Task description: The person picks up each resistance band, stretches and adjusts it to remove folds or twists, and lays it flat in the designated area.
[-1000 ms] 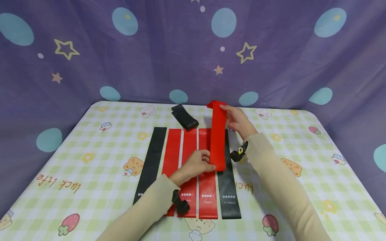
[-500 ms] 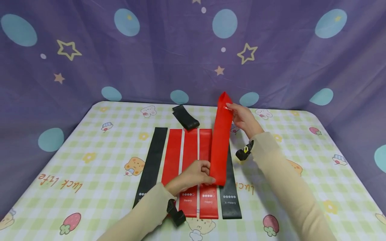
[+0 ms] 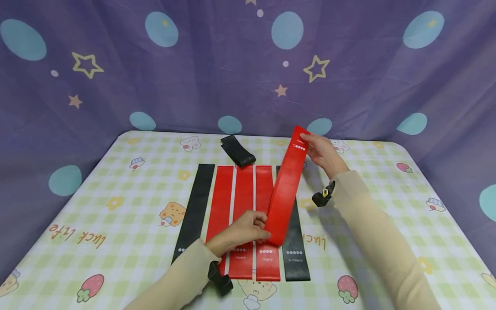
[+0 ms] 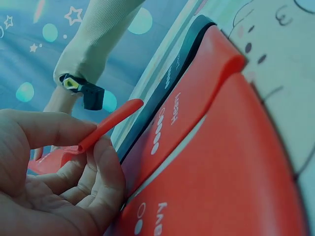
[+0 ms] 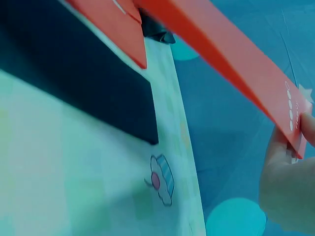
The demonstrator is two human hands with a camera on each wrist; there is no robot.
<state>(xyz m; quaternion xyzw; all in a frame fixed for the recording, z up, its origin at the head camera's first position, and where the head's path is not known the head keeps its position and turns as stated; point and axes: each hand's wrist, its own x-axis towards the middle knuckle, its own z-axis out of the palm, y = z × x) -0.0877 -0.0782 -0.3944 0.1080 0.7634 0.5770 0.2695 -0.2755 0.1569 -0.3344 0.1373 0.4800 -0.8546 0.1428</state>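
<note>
A red resistance band (image 3: 286,189) is stretched out flat and slanted above the table between my two hands. My left hand (image 3: 246,228) pinches its near end between thumb and fingers; the left wrist view shows that pinched red end (image 4: 115,122) close up. At the far end, my right hand (image 3: 323,154) pinches the band beside its printed white dots, and in the right wrist view the thumb lies on the red band (image 5: 246,59). Below lies a row of flat bands: a black band (image 3: 195,202) at left, several red bands (image 3: 244,189), and a black X-Heavy band (image 3: 296,258) at right, partly covered.
A folded black band (image 3: 238,151) lies behind the row. The tabletop has a checked cloth (image 3: 135,232) with cartoon prints. A purple curtain (image 3: 232,64) hangs just behind the table's far edge. Both wrists carry small black devices (image 3: 324,194).
The raised red band has turned flat and tilted, its far end moving right with my right hand. My left hand has come nearer and slightly left. The row of bands lies still.
</note>
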